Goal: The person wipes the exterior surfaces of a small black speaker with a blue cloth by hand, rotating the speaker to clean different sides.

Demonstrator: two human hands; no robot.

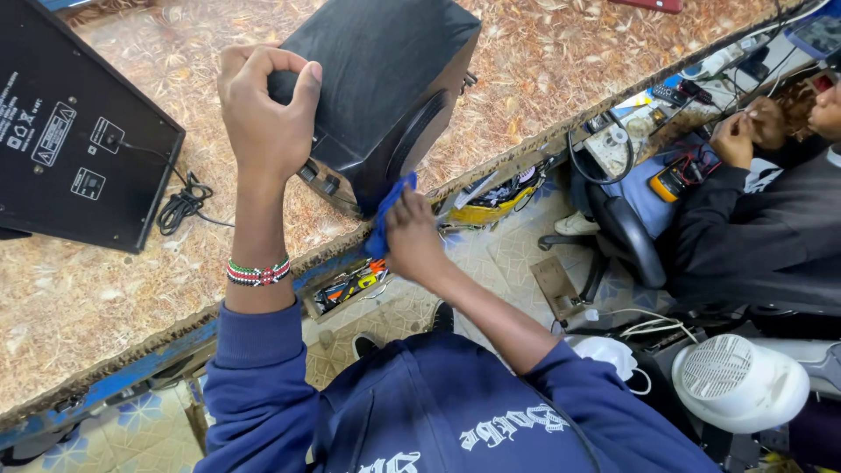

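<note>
Head view: left fingers (263, 105) gripping speaker (385, 79), right fingers (412, 232) clutching blue cloth (385, 215) at bench edge (491, 166).

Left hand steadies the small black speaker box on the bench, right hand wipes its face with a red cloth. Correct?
Not quite: the cloth is blue, not red. The head view shows the right hand pressing a crumpled blue cloth to the small black speaker box, while the left hand steadies the box on the speckled brown bench top.

bright, even light from overhead falls on the scene, with soft short shadows. the speckled worktop (543, 70) shows mild sheen, no harsh glare. focus is sharp at centre; wide-angle bending curves the edges.
</note>
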